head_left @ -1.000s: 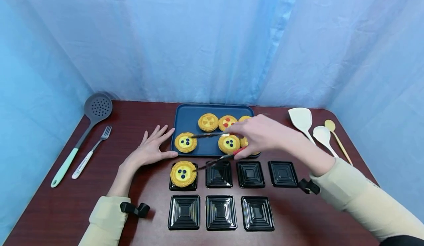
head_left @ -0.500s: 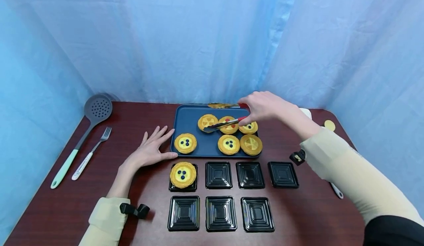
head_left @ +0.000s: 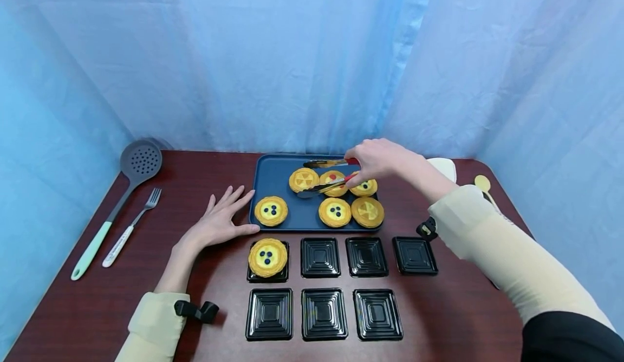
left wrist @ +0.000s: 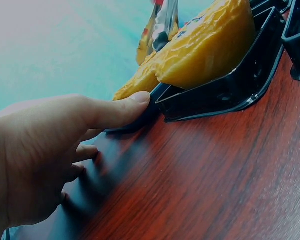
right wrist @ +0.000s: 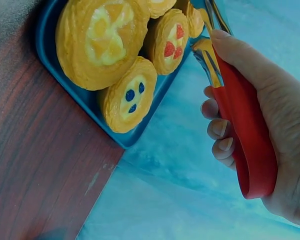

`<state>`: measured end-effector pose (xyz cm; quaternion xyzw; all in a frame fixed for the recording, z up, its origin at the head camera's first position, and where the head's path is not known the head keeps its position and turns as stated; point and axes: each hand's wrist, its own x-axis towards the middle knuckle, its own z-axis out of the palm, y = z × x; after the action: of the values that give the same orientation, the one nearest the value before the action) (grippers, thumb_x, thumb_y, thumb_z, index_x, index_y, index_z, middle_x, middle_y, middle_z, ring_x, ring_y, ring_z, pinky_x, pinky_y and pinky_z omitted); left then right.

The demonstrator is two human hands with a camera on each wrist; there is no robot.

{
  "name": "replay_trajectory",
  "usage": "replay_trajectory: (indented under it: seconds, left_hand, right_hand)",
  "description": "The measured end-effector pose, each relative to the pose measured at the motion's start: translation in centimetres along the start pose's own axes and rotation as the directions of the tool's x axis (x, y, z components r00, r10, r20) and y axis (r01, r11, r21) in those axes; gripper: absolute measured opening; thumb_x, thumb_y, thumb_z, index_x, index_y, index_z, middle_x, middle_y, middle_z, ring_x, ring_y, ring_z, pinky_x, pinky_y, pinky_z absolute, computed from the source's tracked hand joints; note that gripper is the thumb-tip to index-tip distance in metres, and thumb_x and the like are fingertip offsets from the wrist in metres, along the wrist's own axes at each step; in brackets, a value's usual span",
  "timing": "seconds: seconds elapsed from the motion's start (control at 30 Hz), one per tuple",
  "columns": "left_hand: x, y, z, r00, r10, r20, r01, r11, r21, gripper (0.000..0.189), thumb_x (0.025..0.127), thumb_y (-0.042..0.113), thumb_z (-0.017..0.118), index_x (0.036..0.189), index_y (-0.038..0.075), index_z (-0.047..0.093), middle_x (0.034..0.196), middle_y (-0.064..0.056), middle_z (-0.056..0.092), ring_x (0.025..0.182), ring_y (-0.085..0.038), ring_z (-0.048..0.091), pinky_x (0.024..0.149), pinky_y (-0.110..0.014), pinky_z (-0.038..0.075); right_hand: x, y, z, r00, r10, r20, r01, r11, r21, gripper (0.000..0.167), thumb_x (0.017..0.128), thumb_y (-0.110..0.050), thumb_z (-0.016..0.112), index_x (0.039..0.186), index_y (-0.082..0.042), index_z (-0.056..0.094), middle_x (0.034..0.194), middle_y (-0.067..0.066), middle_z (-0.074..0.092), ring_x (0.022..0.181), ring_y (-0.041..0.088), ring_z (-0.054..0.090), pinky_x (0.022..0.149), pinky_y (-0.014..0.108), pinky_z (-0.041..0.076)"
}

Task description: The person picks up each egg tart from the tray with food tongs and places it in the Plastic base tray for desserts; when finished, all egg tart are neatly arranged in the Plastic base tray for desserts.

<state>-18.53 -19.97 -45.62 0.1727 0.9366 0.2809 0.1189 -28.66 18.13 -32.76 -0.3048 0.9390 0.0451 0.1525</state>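
My right hand (head_left: 377, 160) grips red-handled tongs (right wrist: 247, 135) over the back of a dark blue tray (head_left: 272, 173). The tongs' arms are spread, one behind and one in front of a tart with yellow wedges (head_left: 304, 180); contact is unclear. Beside it, a red-topped tart (right wrist: 169, 42) is partly covered by the tongs in the head view. My left hand (head_left: 220, 222) has its fingers spread, with the thumb (left wrist: 140, 97) at the tray's front left corner. Near that corner is a blueberry tart (head_left: 271, 211). Another blueberry tart (head_left: 268, 258) sits in a small black square container.
Several black square containers (head_left: 320, 257) stand in two rows before the tray. A slotted turner (head_left: 141, 159) and a fork (head_left: 131, 229) lie left. A white spatula (head_left: 443, 168) and a yellow spoon (head_left: 482, 182) lie right, partly behind my arm.
My right hand has moved back from the front left of the tray to its back row, carrying the tongs away from the tart in the container. My left hand stays put.
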Motion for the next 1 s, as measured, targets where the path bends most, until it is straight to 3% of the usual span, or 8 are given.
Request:
replay_trajectory:
  seconds: [0.67,1.0]
  left_hand:
    - [0.02,0.25,-0.05,1.0,0.0,0.001,0.0,1.0,0.004,0.094,0.091,0.056,0.072,0.165,0.018,0.027,0.173,-0.021,0.015,0.16,-0.047,0.003,0.123,-0.073,-0.006]
    - [0.03,0.2,-0.02,1.0,-0.001,0.003,0.001,1.0,0.002,0.094,0.091,0.055,0.072,0.165,0.018,0.027,0.173,-0.021,0.015,0.161,-0.047,0.003,0.123,-0.073,-0.006]
  right_hand:
    - [0.24,-0.18,0.27,1.0,-0.022,-0.013,0.022,1.0,0.0,0.064,0.085,-0.061,0.077,0.128,-0.014,0.07,0.087,0.0,0.07,0.068,0.016,0.06,0.064,0.034,0.049]
    - [0.13,-0.4,0.03,0.999,-0.031,-0.019,0.031,1.0,-0.004,0.057,0.084,-0.059,0.078,0.118,-0.014,0.072,0.077,0.001,0.063,0.063,0.016,0.05,0.057,0.031,0.036]
